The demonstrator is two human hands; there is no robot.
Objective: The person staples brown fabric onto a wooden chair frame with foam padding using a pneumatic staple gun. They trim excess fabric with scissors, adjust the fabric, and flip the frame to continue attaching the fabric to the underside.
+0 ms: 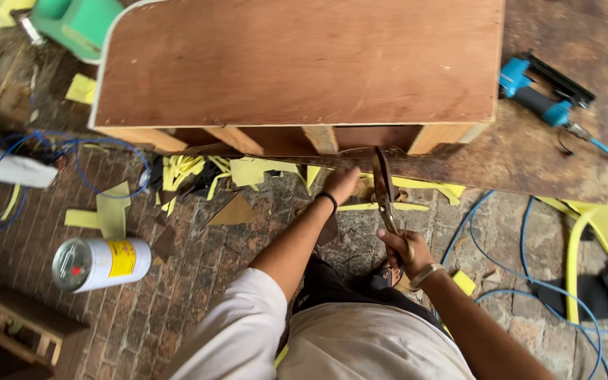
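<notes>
Gripping heavy, stiff steel shears [383,190] by their handles, the right hand [404,252] cuts at the surface's [529,158] near edge, where the left hand [340,184] pinches floppy, light sheet material under the plywood frame [297,63].

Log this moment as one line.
right hand: holds scissors, blades up | left hand: at lower edge of wooden frame | nearby: blue nail gun

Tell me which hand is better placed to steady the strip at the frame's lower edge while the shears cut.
Left. The left hand already rests at the wooden frame edge, beside the blades. The right hand is wrapped around the shears handles, so it looks occupied.
</notes>
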